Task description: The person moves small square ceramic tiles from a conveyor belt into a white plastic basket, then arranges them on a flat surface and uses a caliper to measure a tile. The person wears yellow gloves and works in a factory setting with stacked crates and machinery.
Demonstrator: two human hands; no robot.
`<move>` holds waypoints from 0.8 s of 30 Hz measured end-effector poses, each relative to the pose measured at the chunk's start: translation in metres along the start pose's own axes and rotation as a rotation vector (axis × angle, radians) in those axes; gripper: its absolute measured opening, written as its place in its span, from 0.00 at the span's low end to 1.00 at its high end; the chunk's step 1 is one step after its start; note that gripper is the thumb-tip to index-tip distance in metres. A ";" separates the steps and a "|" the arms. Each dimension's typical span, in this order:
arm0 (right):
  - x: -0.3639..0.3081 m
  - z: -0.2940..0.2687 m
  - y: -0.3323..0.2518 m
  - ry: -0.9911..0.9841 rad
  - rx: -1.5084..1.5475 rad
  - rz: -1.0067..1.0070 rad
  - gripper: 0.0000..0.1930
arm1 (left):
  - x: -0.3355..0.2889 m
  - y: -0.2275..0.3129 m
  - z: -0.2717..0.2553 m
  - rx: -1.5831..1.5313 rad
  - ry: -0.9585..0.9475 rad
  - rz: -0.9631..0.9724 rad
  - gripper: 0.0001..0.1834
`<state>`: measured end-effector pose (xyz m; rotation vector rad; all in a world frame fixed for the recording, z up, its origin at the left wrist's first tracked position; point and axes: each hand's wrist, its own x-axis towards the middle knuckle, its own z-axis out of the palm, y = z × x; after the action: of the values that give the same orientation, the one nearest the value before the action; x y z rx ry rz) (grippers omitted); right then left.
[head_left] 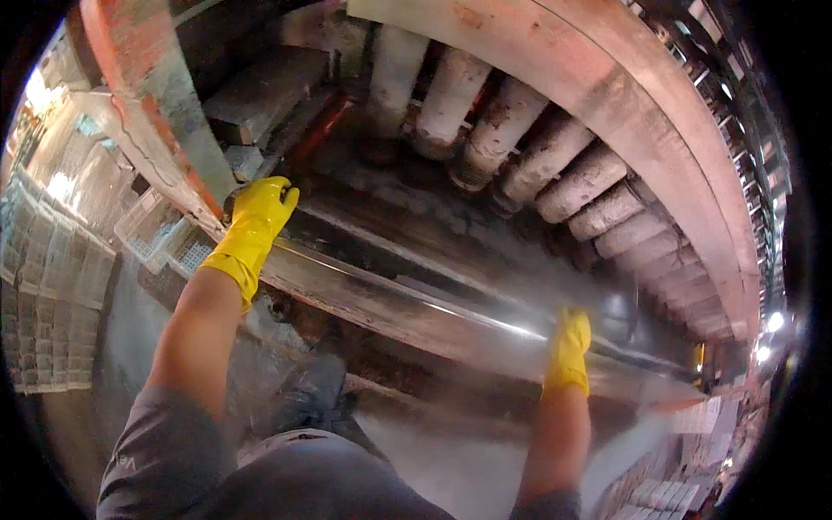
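Observation:
My left hand [260, 211], in a yellow rubber glove, is closed at the left end of a long machine trough. Its fingers curl inward beside a dark rounded part, and what they hold, if anything, is hidden. Farther right, my right hand [569, 347], in a matching glove, is closed at the near side of the trough, over a long wet rail [407, 303]. Pale mist blurs its fingertips and hides what they grip. The rail runs between both hands with a shiny edge.
Beyond the rail stands a row of thick, dirty rollers [511, 130] under a curved, worn pinkish beam [641, 87]. An orange-and-grey upright [156, 87] rises at left. White plastic crates [186, 247] and stacked pale blocks [56, 295] stand at left; more pale stacks [663, 494] lie lower right.

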<state>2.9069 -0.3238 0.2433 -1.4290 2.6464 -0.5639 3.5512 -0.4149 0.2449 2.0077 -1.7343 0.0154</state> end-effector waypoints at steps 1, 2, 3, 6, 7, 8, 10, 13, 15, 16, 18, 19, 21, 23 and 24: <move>0.003 -0.002 -0.008 -0.022 0.009 0.040 0.29 | 0.003 0.004 0.000 0.008 -0.024 -0.012 0.21; 0.006 -0.005 -0.014 -0.039 0.017 0.082 0.30 | 0.006 0.009 -0.001 0.016 -0.048 -0.025 0.21; 0.008 -0.009 -0.021 -0.057 0.025 0.124 0.30 | 0.009 0.012 -0.001 0.025 -0.068 -0.039 0.21; 0.014 -0.017 -0.046 -0.116 -0.004 0.204 0.29 | 0.011 0.011 -0.001 0.041 -0.043 -0.049 0.21; 0.017 -0.017 -0.048 -0.127 0.011 0.222 0.29 | 0.012 0.012 0.000 0.045 -0.022 -0.047 0.21; 0.021 -0.016 -0.053 -0.140 0.026 0.239 0.29 | 0.014 0.012 0.000 0.067 -0.037 -0.054 0.21; 0.038 0.011 -0.008 -0.012 -0.103 -0.018 0.30 | 0.020 0.024 -0.005 0.100 -0.066 -0.057 0.21; 0.082 0.040 0.078 0.056 -0.290 -0.229 0.31 | 0.034 0.039 0.004 0.118 -0.082 -0.026 0.22; 0.075 0.039 0.037 -0.070 -0.155 -0.157 0.31 | 0.032 0.030 -0.001 0.146 -0.073 -0.048 0.22; 0.066 0.027 0.002 -0.125 -0.107 -0.069 0.32 | 0.031 0.025 -0.003 0.155 -0.070 -0.058 0.22; 0.051 -0.002 -0.058 -0.180 -0.092 0.114 0.32 | 0.029 0.024 -0.004 0.157 -0.060 -0.073 0.21; 0.053 -0.003 -0.055 -0.165 -0.128 0.109 0.32 | 0.031 0.028 -0.004 0.145 -0.056 -0.071 0.21; 0.061 0.004 -0.020 -0.115 -0.213 0.011 0.33 | 0.042 0.043 -0.003 0.122 -0.132 -0.093 0.21; 0.080 0.025 0.016 -0.087 -0.306 -0.103 0.33 | 0.049 0.043 -0.001 0.092 -0.140 -0.081 0.22; 0.091 0.030 0.028 -0.076 -0.367 -0.107 0.34 | 0.053 0.033 0.010 0.053 -0.114 -0.050 0.22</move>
<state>2.8415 -0.3932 0.2144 -1.6512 2.7249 -0.0245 3.5275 -0.4705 0.2643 2.1275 -1.7693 -0.0721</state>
